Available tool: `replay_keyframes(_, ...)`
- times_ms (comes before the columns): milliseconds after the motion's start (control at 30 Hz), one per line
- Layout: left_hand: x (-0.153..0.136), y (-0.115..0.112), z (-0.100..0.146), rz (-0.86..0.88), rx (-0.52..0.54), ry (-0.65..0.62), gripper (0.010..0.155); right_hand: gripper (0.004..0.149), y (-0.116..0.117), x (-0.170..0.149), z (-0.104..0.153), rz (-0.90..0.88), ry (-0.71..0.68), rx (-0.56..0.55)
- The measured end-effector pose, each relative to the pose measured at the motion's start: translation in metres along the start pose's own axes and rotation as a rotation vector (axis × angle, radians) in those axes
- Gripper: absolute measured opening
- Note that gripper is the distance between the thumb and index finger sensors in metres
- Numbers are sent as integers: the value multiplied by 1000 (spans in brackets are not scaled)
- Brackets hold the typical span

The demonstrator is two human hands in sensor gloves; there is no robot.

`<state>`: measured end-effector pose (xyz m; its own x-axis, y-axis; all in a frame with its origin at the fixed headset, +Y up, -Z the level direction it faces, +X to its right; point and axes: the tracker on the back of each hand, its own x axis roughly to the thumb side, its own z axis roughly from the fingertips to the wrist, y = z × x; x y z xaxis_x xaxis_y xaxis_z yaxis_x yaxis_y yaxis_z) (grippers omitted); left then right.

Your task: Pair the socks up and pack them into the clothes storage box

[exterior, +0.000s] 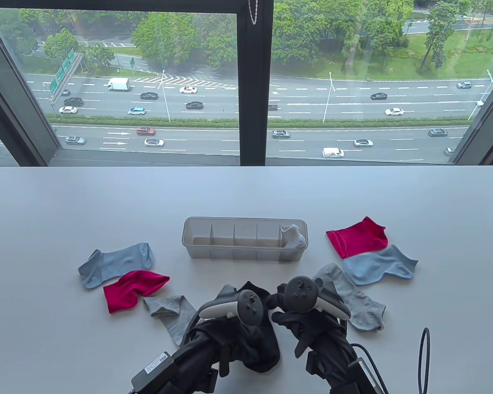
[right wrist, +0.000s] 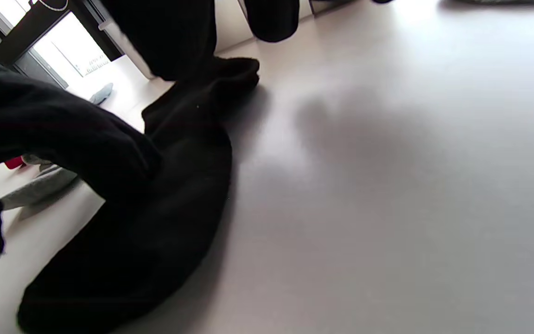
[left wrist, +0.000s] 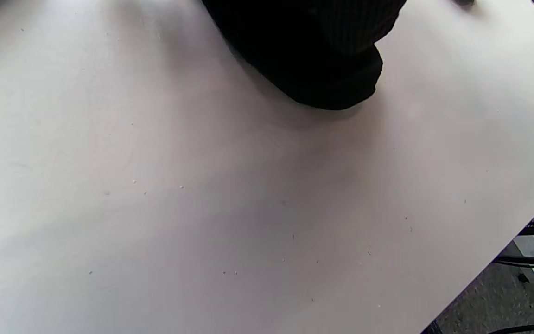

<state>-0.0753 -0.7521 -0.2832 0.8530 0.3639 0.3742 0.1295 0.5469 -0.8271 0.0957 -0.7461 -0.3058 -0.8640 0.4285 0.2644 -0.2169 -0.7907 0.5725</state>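
Note:
Black socks (exterior: 263,349) lie at the table's near edge under both hands. My left hand (exterior: 226,332) sits on their middle, its glove (right wrist: 63,134) curled over the fabric in the right wrist view. My right hand (exterior: 285,318) is at their far end, where one finger (right wrist: 174,37) meets the black sock (right wrist: 165,222). The left wrist view shows only the sock's rounded end (left wrist: 313,51). The clear storage box (exterior: 197,246) has several compartments, and a grey sock (exterior: 292,236) fills the rightmost one.
Left of the box lie a blue sock (exterior: 115,262), a red sock (exterior: 133,289) and a grey sock (exterior: 170,314). On the right lie a red sock (exterior: 357,237), a blue sock (exterior: 380,264) and a grey sock (exterior: 355,303). A black cable (exterior: 424,357) loops at the near right edge.

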Motion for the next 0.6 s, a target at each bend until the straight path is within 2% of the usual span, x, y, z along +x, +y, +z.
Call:
replay_keyframes(67, -6, 1, -3, -29, 44, 39, 66, 54, 8, 1, -5, 26, 14, 135)
replay_keyframes(133, -20, 2, -7, -27, 81, 76, 69, 73, 23, 2, -9, 38, 47, 368)
replay_keyframes(233, -28, 2, -8, 59, 72, 32, 72, 79, 30, 8, -14, 96, 45, 317)
replay_keyframes(300, -29, 3, -9, 20, 160, 45, 70, 75, 38, 10, -20, 122, 44, 193)
replay_keyframes(333, -29, 3, -10, 16, 161, 51, 67, 71, 39, 9, -21, 116, 45, 175)
replay_keyframes(400, -25, 4, -10, -7, 232, 49, 55, 51, 38, 8, -21, 9, 58, 41)
replay_keyframes(467, -25, 8, -7, -2, 328, 46, 42, 40, 35, 5, -21, -115, 59, 46)
replay_keyframes(567, -29, 10, -6, 56, 324, 23, 41, 43, 33, 0, -19, -182, 47, 37)
replay_keyframes(600, -31, 10, -6, 102, 334, 6, 41, 59, 34, -1, -20, -191, 25, 78)
